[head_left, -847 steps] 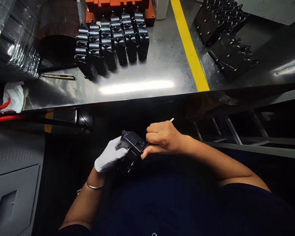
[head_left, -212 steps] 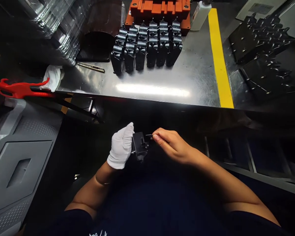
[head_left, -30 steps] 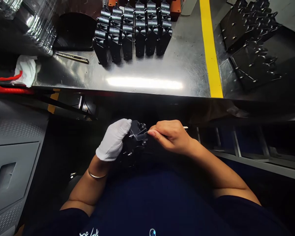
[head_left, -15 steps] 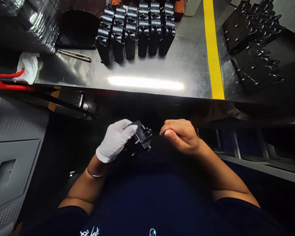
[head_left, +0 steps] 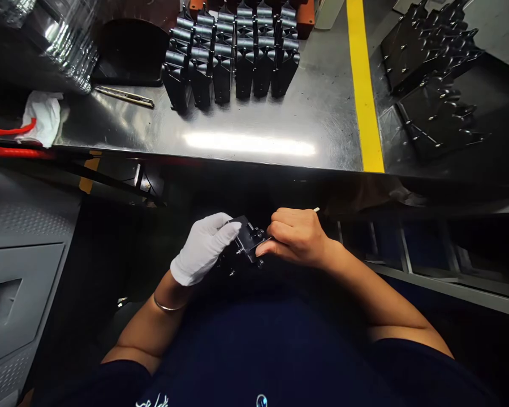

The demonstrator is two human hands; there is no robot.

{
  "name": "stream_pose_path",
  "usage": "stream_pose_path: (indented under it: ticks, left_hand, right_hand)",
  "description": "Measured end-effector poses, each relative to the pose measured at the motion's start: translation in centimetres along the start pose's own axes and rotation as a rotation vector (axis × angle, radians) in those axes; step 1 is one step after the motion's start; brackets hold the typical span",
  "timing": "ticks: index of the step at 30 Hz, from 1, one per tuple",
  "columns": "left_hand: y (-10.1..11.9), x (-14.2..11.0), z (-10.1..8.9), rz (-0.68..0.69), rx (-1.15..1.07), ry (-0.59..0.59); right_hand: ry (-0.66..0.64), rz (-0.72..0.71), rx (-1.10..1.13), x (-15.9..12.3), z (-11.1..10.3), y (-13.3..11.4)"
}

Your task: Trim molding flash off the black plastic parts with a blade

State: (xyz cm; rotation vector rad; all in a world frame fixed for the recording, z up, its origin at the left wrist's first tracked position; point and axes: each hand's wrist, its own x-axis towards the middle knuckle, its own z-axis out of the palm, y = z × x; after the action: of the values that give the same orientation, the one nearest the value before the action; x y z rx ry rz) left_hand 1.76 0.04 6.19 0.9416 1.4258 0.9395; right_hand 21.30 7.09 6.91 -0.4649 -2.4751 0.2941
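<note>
glove [head_left: 190, 257], white in colour, covered the left hand [head_left: 203, 244], whose fingers were closed around a black part [head_left: 244, 232], held between the body and the near edge of the worktop [head_left: 322, 116]. the bare right hand [head_left: 294, 237] had its fingers curled around a thin tool [head_left: 316, 210]; i could not tell if its tip touched the part. on the worktop, six black blocks [head_left: 223, 79] stood in a row, left of the yellow strip [head_left: 363, 85].
</note>
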Motion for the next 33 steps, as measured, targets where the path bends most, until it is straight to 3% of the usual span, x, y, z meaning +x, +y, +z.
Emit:
stream_pose_path:
  ticks: [4, 8, 11, 14, 18, 21, 24, 27, 28, 30, 32, 33]
  left_hand:
    - [0.2, 0.0, 0.0, -0.01, 0.024, -0.01]
    - [0.2, 0.2, 0.3, 0.001, 0.009, 0.046]
    - [0.0, 0.5, 0.8, 0.062, -0.005, 0.211]
    - [-0.1, 1.1, 1.3, 0.102, -0.044, 0.354]
    - [-0.2, 1.9, 2.2, 0.114, -0.293, 0.453]
    - [0.2, 2.3, 2.9, 0.078, -0.557, 0.354]
    - [0.7, 2.3, 3.0, -0.002, -0.642, 0.139]
    - [0.9, 2.5, 2.5, -0.063, -0.574, 0.133]
    - [0.9, 2.6, 2.2, -0.075, -0.549, 0.134]
    - [0.7, 2.9, 1.9, -0.086, -0.516, 0.169]
    - [0.2, 3.0, 1.7, -0.088, -0.513, 0.25]
    - [-0.1, 3.1, 1.7, -0.093, -0.516, 0.293]
  right_hand:
    - [-0.028, 0.034, 0.037, -0.1, 0.3, 0.0]
    - [-0.033, 0.033, 0.33, -0.5, 0.2, 0.4]
    - [0.132, 0.158, 0.546, -1.2, 0.2, 0.8]
    - [0.259, 0.339, 0.518, -2.1, 1.7, 0.4]
    - [0.107, 0.578, 0.518, -4.0, 5.5, -1.8]
    - [-0.008, 0.732, 0.592, -5.1, 6.2, -2.4]
    - [0.088, 0.844, 0.667, -3.9, 3.2, 0.2]
    - [0.268, 0.974, 0.35, -0.2, -2.3, 5.6]
    - [0.265, 1.016, 0.173, 1.3, -4.1, 7.6]
    - [0.142, 1.106, -0.186, 4.5, -6.9, 11.4]
    - [-0.015, 1.139, -0.385, 7.5, -8.4, 14.8]
    - [-0.014, 1.151, -0.398, 8.7, -8.5, 16.3]
